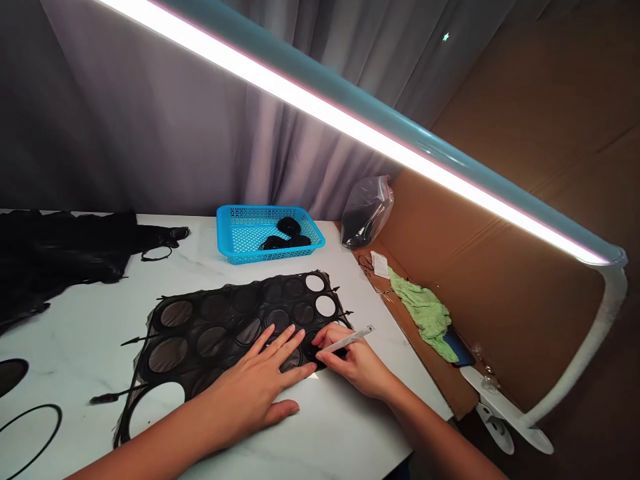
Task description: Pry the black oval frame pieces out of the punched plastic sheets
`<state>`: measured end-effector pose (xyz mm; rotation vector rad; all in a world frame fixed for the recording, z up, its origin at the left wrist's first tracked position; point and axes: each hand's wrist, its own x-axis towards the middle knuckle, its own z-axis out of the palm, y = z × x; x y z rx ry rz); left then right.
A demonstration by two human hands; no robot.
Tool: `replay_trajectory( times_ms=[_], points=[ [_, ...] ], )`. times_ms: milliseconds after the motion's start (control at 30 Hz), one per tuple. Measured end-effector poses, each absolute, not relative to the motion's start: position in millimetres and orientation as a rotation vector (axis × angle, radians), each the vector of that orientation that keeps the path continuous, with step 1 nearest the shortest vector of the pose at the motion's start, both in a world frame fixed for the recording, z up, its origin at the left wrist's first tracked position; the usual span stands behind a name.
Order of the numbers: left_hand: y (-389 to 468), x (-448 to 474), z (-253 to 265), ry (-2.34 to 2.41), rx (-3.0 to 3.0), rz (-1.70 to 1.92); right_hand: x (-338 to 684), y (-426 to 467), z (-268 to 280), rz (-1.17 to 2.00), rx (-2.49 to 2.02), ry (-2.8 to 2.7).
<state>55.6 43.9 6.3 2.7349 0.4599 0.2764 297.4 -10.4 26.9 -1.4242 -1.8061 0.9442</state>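
Observation:
A thin black sheet (207,363) patterned with rows of raised rings lies on the white table. Several of its circles are open and show the white tabletop; others are filled with dark film. My left hand (265,377) rests flat on the sheet's near right part with its fingers spread. Close beside it, my right hand (350,357) pinches a slim, pale, pen-like tool (347,339) over the sheet's right end. The tool's back end points up and right. Its working tip is hidden by my fingers, so I cannot tell what kind it is.
A blue plastic basket (227,257) with black loops inside stands behind the sheet. More black sheeting (65,253) lies left, and a loose black ring (60,420) at near left. Rightward are a plastic bag (367,213), green cloth (423,310) and clamped lamp (350,123).

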Motion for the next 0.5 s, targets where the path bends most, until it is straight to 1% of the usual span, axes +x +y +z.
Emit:
replay_trajectory(
  times_ms=[133,300,433,500],
  points=[
    [43.7,55.6,6.6,0.456,2.74,0.275,299.4,-9.3,26.8,0.956,-1.408,-1.82],
    [43.4,55.8,8.0,0.458,2.739,0.251,294.9,-12.9,28.0,0.888,-1.401,-1.914],
    [42.0,54.2,4.2,0.51,2.735,0.311,295.7,-16.6,21.7,0.63,-1.369,-2.169],
    [41.3,52.6,3.1,0.518,2.741,0.324,308.3,-9.6,20.0,0.443,-1.402,-2.158]
  ],
)
